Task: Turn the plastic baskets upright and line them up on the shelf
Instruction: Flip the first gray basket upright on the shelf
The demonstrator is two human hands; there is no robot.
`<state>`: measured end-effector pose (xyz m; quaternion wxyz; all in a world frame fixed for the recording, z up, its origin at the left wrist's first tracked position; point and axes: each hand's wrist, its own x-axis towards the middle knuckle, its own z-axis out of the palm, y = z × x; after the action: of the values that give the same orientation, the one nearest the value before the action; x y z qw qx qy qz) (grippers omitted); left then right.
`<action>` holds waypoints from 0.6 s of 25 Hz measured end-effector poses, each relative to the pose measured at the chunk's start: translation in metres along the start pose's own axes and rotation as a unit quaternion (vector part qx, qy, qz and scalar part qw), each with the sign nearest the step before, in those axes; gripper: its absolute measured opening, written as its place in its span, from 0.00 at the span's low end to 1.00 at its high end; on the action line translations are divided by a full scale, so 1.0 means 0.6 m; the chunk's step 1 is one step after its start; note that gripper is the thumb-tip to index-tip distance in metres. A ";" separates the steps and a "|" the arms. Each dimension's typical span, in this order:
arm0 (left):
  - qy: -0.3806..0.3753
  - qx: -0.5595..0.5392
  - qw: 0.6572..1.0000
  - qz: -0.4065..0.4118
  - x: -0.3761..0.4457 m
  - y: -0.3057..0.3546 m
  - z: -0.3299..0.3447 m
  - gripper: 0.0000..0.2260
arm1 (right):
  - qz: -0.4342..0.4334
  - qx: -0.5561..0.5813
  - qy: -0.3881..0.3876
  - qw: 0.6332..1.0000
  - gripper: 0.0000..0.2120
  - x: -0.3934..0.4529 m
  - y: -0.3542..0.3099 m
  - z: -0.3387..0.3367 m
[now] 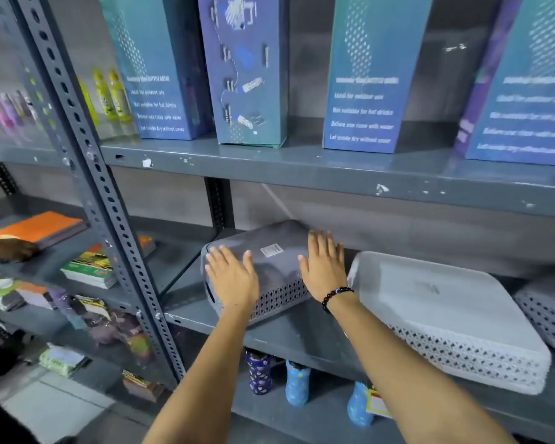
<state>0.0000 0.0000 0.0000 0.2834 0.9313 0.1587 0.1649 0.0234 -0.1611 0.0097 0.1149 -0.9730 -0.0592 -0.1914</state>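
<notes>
Three overturned baskets are seen on a grey metal shelf [302, 334]: a white basket [446, 318], a grey basket [269, 257] at its left, a third [548, 312] cut off at right. The left hand [233, 278] and right hand [324, 267] are laid flat, fingers apart, gripping nothing. Headroom for flipping looks tight; the front edge is close, so a slip is risked.

both arms outstretched, left hand [233, 280] and right hand [324, 267] flat, fingers spread

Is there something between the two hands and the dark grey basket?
Nothing visible. The left hand and right hand lie flat on the upturned bottom of the dark grey basket; the white basket sits apart, to the right.
</notes>
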 end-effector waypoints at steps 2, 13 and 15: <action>-0.007 -0.023 0.993 -0.114 0.040 -0.008 0.009 0.31 | 0.026 -0.008 -0.046 0.999 0.28 0.040 0.008 0.025; -0.041 -0.146 0.928 -0.341 0.169 -0.044 0.056 0.31 | 0.223 0.069 -0.225 0.946 0.32 0.183 0.043 0.104; -0.051 -0.153 0.926 -0.341 0.181 -0.053 0.057 0.31 | 0.275 0.106 -0.206 0.933 0.32 0.188 0.037 0.105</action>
<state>0.1043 0.0508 -0.0216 0.4691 0.7734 0.4250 0.0330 0.1532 -0.1591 -0.0077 0.2512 -0.9513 0.1685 0.0599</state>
